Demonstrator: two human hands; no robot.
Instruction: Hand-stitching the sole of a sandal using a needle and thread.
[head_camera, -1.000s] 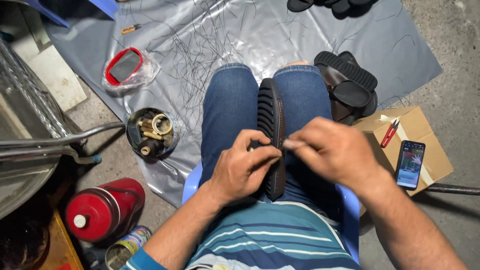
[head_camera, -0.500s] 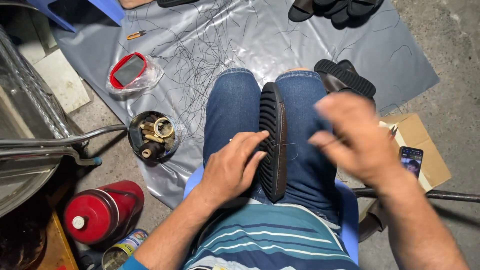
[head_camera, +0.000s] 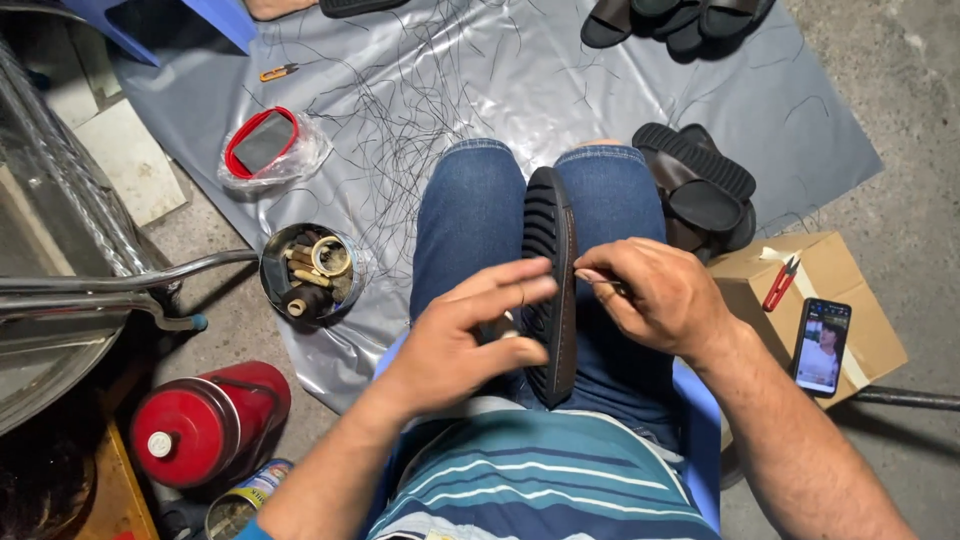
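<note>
Both hands work the black sole (head_camera: 552, 280) at frame centre: your left hand (head_camera: 455, 335) braces it, fingers spread; your right hand (head_camera: 655, 295) pinches thread, apparently mid-stitch; next, pull it taut.

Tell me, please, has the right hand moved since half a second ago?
Yes. The right hand has come back in to the edge of the black sole clamped between the knees; it had been lifted away to the right.

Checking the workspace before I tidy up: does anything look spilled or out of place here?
Yes: loose black threads lie scattered in a tangle across the grey plastic sheet ahead of the knees. The phone also sits at the cardboard box's edge, slightly overhanging.
</note>
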